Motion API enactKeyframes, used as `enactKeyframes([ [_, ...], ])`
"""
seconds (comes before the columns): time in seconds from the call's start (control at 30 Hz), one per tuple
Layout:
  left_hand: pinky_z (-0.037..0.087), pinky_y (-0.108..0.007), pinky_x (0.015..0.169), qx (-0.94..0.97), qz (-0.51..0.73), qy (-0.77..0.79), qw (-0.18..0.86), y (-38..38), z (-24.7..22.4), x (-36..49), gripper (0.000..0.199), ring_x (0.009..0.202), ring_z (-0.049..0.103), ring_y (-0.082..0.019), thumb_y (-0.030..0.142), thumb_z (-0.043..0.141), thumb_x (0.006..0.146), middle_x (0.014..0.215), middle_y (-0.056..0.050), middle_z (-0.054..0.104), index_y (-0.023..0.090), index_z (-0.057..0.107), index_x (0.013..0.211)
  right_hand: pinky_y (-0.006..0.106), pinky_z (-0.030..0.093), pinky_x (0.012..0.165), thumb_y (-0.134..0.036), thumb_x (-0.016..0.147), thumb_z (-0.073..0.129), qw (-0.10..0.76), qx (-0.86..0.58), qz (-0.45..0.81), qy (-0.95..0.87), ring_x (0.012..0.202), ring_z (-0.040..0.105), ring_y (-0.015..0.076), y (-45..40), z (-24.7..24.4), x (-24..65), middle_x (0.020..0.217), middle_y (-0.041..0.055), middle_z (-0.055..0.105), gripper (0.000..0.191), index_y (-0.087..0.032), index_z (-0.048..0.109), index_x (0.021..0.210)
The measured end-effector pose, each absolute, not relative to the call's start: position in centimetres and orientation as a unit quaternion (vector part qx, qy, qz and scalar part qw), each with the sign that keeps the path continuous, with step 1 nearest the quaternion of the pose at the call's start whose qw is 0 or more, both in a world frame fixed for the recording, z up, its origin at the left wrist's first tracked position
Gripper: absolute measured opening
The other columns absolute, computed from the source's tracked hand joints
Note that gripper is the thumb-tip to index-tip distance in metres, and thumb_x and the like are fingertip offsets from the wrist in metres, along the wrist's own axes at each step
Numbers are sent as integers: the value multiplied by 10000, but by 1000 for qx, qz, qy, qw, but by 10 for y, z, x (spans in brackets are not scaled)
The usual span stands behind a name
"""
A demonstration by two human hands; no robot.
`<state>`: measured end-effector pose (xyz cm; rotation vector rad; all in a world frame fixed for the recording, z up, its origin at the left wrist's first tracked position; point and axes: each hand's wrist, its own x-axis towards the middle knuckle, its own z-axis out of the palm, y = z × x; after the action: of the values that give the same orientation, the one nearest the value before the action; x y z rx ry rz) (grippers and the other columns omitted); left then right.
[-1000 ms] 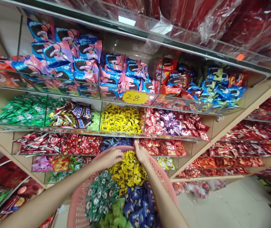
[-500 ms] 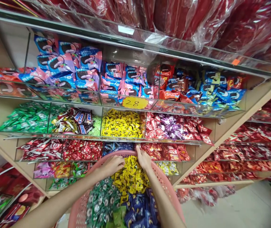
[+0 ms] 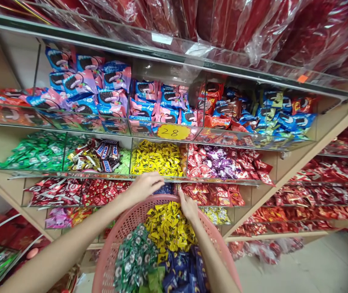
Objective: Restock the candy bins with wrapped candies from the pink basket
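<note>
A pink perforated plastic basket [image 3: 125,221] is in front of me. It holds yellow-wrapped candies [image 3: 170,226] at the far side, green-wrapped candies [image 3: 135,258] at left and dark blue packets [image 3: 181,268] nearer me, with lighter green packets [image 3: 156,280] between them. My right hand [image 3: 189,207] grips the basket's far rim, thumb up, the other fingers mostly hidden. Above the rim, my left hand [image 3: 145,186] reaches to the front edge of the shelf bin of yellow candies [image 3: 157,156]. Its fingers are stretched forward, with nothing visible in them.
Bins of green candies [image 3: 41,148], Snickers bars [image 3: 104,152] and purple-and-white candies [image 3: 222,160] flank the yellow bin. Oreo-style packets [image 3: 80,83] fill the shelf above, behind a glass front with a yellow "28" tag [image 3: 174,132]. More red candies [image 3: 314,191] stand at right.
My left hand has risen from over the yellow candies inside the basket to the shelf edge, its curled fingers now extended. My right hand stays at the rim; the basket has shifted slightly right.
</note>
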<state>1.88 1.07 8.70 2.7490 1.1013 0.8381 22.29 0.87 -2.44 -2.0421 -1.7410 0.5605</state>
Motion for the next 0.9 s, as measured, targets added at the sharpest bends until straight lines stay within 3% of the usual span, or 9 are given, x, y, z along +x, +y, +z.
enactKeyframes([
  [0.23, 405, -251, 698, 832, 204, 510, -74, 74, 117, 9, 205, 826, 554, -176, 211, 469, 770, 910, -43, 597, 212, 617, 911, 275, 358, 732, -610, 791, -24, 207, -729, 185, -625, 887, 563, 224, 2, -25, 231, 906, 124, 639, 802, -162, 640, 833],
  [0.53, 412, -236, 637, 799, 153, 580, -39, 91, 107, 14, 237, 808, 580, -187, 224, 489, 734, 857, -34, 643, 249, 621, 929, 298, 369, 740, -643, 768, -24, 199, -744, 193, -608, 902, 556, 236, 3, -25, 235, 916, 123, 631, 818, -177, 637, 890],
  [0.77, 405, -249, 699, 795, 315, 515, -64, 74, 123, 17, 203, 805, 561, -164, 237, 484, 761, 893, -28, 619, 216, 619, 912, 305, 367, 751, -642, 770, -19, 204, -738, 190, -615, 909, 554, 234, 5, -25, 233, 928, 117, 631, 807, -191, 634, 919],
  [0.9, 412, -230, 671, 795, 430, 429, 18, 39, 130, 24, 204, 732, 547, -122, 272, 477, 784, 869, -22, 605, 185, 614, 907, 309, 363, 763, -640, 771, -23, 200, -737, 189, -618, 918, 552, 238, 8, -26, 232, 939, 119, 629, 812, -190, 637, 915],
])
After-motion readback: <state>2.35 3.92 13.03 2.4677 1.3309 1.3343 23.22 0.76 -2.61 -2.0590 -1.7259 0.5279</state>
